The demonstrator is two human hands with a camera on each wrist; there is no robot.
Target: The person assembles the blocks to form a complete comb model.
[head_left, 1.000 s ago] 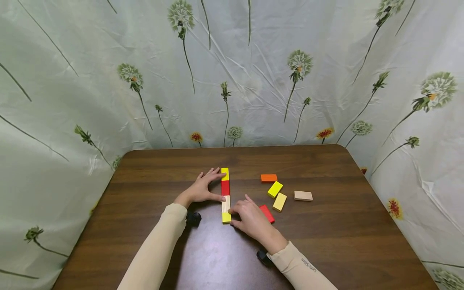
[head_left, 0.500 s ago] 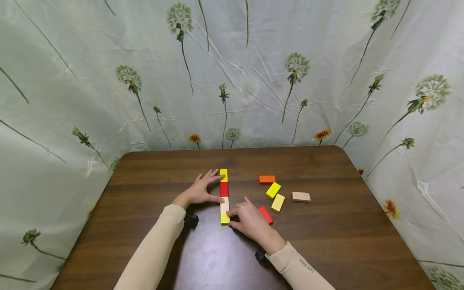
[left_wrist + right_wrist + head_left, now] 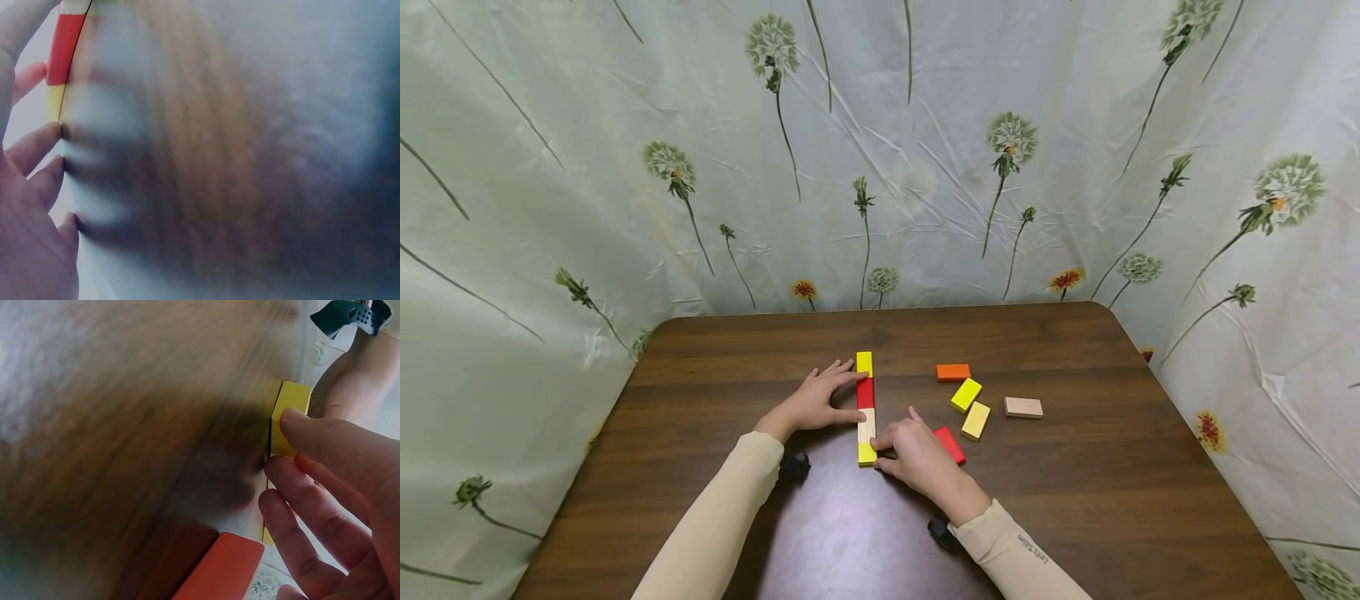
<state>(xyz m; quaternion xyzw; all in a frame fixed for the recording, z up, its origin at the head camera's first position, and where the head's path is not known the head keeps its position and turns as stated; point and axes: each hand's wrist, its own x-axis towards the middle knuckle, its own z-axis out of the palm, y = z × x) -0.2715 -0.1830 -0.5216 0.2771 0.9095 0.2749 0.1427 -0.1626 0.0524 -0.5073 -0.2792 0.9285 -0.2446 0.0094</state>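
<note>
A straight row of blocks lies on the brown table (image 3: 715, 358): a far yellow block (image 3: 864, 362), a red block (image 3: 866, 394), a plain wooden block (image 3: 867, 430) and a near yellow block (image 3: 866, 458). My left hand (image 3: 811, 405) is spread beside the row's left side; its index finger reaches over the far yellow and red blocks, its thumb touches the wooden one. At the near end my right hand (image 3: 921, 454) holds the near yellow block, thumb against its side and index finger by its top edge. Other right fingers curl beside the row.
Right of the row lie loose blocks: red (image 3: 950, 445) partly behind my right hand, pale yellow (image 3: 976, 421), bright yellow (image 3: 966, 395), orange (image 3: 952, 372) and plain wooden (image 3: 1023, 407). A dandelion-print curtain (image 3: 925, 167) hangs behind the table.
My left index finger has shifted slightly nearer along the row, from the far yellow block towards its joint with the red one. The right hand and the blocks stay in place.
</note>
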